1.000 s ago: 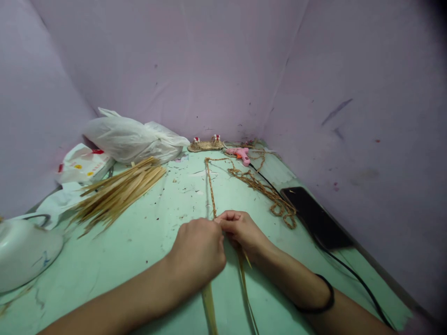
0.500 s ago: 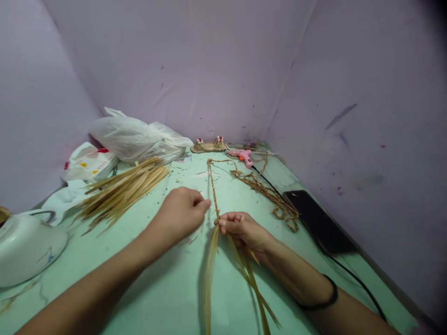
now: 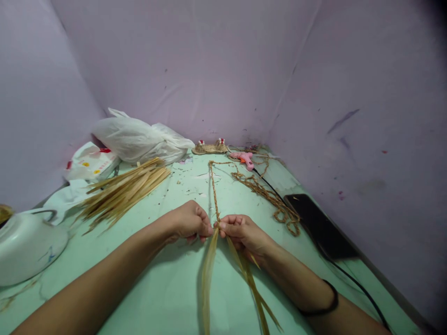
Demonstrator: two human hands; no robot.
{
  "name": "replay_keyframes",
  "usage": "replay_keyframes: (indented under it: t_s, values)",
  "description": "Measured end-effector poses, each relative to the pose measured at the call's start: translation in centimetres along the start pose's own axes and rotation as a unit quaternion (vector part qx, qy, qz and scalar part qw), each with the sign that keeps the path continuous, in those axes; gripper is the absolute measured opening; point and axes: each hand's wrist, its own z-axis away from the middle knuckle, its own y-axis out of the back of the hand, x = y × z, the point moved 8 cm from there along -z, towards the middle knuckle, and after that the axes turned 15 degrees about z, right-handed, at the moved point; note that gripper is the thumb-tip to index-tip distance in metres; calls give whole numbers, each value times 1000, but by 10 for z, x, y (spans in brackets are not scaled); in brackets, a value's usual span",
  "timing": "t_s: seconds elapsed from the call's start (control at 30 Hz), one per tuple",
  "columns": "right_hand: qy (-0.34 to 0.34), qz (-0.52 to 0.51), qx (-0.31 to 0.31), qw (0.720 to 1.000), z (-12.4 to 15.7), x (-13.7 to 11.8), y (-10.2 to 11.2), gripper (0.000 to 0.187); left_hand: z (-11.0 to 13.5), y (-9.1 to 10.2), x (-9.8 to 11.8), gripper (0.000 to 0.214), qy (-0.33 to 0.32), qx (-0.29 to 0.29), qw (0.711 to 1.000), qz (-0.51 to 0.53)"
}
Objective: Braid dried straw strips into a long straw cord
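Note:
A thin braided cord [image 3: 213, 188] of dried plant fibre runs down the table towards me. My right hand [image 3: 244, 235] pinches its near end between thumb and fingers. My left hand [image 3: 193, 221] is closed beside it, thumb and fingertips at the top of a pale leaf strip [image 3: 207, 284] that hangs from the braid. More loose leaf strips [image 3: 257, 291] trail from under my right palm. The exact contact at the left fingertips is partly hidden.
A bundle of dried strips [image 3: 129, 188] lies left, near a white plastic bag [image 3: 139, 139] and an upturned white bowl [image 3: 31, 249]. At right are a pink glue gun [image 3: 244, 159], coiled braid [image 3: 265, 193] and a black phone [image 3: 319, 225]. A woven sandal-like piece [image 3: 209, 149] sits behind.
My left hand has come down and towards me, from beside the braid to the pale strip at its end. My right hand keeps its pinch in nearly the same place.

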Motion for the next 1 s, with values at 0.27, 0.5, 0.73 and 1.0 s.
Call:
replay_keyframes:
  t_s: [0.27,0.5,0.73,1.0]
  values:
    - [19,-8,22,1000,0,0,0,23,17,-9,23,16,-89,103,973,-187]
    - [25,-45,55,997,-4,1,1,25,33,-74,16,44,-194,150,833,-497]
    - [18,-22,37,999,-4,3,1,27,33,-61,23,25,-196,85,887,-410]
    - [31,-47,-11,998,-1,-2,-6,31,-2,-14,-12,20,61,-5,984,170]
